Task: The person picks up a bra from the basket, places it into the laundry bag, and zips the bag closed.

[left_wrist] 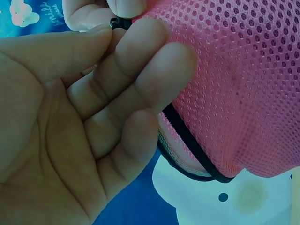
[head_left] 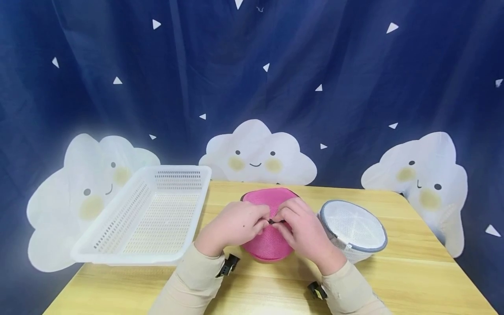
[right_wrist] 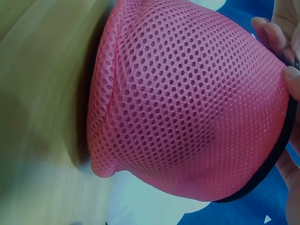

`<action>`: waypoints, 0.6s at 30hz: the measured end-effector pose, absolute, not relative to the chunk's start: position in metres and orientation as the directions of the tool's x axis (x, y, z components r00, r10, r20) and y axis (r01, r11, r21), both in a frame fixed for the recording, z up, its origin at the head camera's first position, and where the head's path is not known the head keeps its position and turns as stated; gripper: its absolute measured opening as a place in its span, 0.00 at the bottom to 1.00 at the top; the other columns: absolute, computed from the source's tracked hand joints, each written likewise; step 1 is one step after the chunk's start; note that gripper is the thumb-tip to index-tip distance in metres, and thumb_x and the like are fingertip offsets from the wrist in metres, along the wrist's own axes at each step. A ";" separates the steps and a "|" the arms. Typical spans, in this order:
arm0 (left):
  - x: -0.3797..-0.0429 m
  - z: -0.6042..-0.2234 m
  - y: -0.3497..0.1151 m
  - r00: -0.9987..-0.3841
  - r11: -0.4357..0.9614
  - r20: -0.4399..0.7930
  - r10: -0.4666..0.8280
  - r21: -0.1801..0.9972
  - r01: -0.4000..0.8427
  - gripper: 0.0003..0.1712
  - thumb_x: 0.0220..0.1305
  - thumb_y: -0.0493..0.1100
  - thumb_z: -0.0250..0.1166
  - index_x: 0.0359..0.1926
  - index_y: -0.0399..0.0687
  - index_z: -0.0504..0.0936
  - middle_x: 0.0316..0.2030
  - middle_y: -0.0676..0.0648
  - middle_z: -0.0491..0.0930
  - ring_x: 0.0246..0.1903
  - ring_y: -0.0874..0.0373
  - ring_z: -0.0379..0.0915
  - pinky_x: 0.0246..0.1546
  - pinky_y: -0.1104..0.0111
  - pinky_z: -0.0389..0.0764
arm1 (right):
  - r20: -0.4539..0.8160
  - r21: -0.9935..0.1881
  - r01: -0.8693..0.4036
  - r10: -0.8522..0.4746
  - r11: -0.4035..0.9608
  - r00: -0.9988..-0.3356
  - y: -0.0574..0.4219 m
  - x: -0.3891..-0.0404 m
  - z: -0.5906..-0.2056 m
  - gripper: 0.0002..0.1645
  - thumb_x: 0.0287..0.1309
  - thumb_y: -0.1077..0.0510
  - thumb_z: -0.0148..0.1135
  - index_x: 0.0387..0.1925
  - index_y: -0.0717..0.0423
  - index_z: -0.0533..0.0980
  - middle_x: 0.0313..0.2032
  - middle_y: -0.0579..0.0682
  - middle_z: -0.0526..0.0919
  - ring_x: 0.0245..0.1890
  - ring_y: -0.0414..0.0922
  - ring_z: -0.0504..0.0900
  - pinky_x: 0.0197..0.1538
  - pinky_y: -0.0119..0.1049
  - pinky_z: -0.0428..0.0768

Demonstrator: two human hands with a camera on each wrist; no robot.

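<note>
A pink mesh laundry bag (head_left: 267,251) with black edging stands on the table between the hands. My left hand (head_left: 238,221) pinches its black-edged rim between thumb and fingertips, beside a small black piece (left_wrist: 121,23) that looks like a zipper pull. From the other side my right hand (head_left: 303,227) pinches the same spot, its fingertips almost touching the left ones. In the left wrist view the black edging (left_wrist: 192,145) parts below the fingers, showing a gap. The right wrist view shows the side of the bag (right_wrist: 187,103), bulging; its inside is hidden.
On the left of the table (head_left: 260,293) stands a white plastic basket (head_left: 127,258) with slotted walls. To the right, close to my right hand, is a white mesh laundry bag (head_left: 354,223) with grey edging. A dark blue curtain (head_left: 252,87) with clouds hangs behind.
</note>
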State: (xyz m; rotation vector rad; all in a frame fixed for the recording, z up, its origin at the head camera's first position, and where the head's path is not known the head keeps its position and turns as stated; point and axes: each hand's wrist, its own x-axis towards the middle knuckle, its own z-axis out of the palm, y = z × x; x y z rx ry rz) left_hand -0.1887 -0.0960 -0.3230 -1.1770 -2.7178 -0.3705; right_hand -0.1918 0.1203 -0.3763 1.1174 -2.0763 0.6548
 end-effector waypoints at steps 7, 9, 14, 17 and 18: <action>-0.190 -0.322 -0.103 -0.682 0.662 0.234 0.693 0.168 0.730 0.13 0.69 0.43 0.64 0.28 0.59 0.71 0.19 0.64 0.69 0.23 0.65 0.68 0.25 0.68 0.71 | 0.768 -0.109 -0.862 -0.509 0.495 -0.389 0.121 -0.193 -0.376 0.13 0.52 0.62 0.76 0.31 0.51 0.76 0.39 0.44 0.78 0.43 0.45 0.76 0.53 0.34 0.71; -0.190 -0.321 -0.105 -0.689 0.668 0.230 0.687 0.174 0.723 0.13 0.69 0.43 0.64 0.28 0.59 0.71 0.19 0.64 0.69 0.23 0.65 0.68 0.25 0.68 0.71 | 0.768 -0.112 -0.859 -0.505 0.500 -0.395 0.122 -0.193 -0.376 0.13 0.52 0.63 0.76 0.31 0.51 0.76 0.39 0.44 0.78 0.43 0.45 0.75 0.52 0.34 0.71; -0.192 -0.320 -0.108 -0.690 0.663 0.211 0.693 0.191 0.724 0.12 0.70 0.44 0.63 0.29 0.60 0.72 0.20 0.64 0.70 0.24 0.66 0.69 0.26 0.68 0.72 | 0.766 -0.110 -0.855 -0.505 0.506 -0.398 0.124 -0.193 -0.376 0.13 0.53 0.62 0.76 0.32 0.52 0.76 0.39 0.44 0.78 0.43 0.46 0.75 0.51 0.34 0.72; -0.193 -0.320 -0.111 -0.698 0.670 0.206 0.686 0.197 0.716 0.12 0.70 0.43 0.63 0.29 0.60 0.71 0.20 0.65 0.71 0.24 0.66 0.69 0.26 0.68 0.73 | 0.761 -0.119 -0.847 -0.501 0.518 -0.413 0.125 -0.193 -0.374 0.12 0.53 0.63 0.75 0.32 0.52 0.76 0.39 0.45 0.78 0.43 0.46 0.75 0.51 0.34 0.71; -0.193 -0.319 -0.112 -0.704 0.676 0.206 0.679 0.197 0.710 0.12 0.70 0.43 0.63 0.29 0.60 0.71 0.20 0.65 0.71 0.24 0.66 0.69 0.26 0.68 0.73 | 0.760 -0.122 -0.843 -0.497 0.524 -0.419 0.125 -0.193 -0.373 0.12 0.54 0.63 0.75 0.32 0.52 0.76 0.39 0.45 0.78 0.43 0.46 0.75 0.51 0.34 0.71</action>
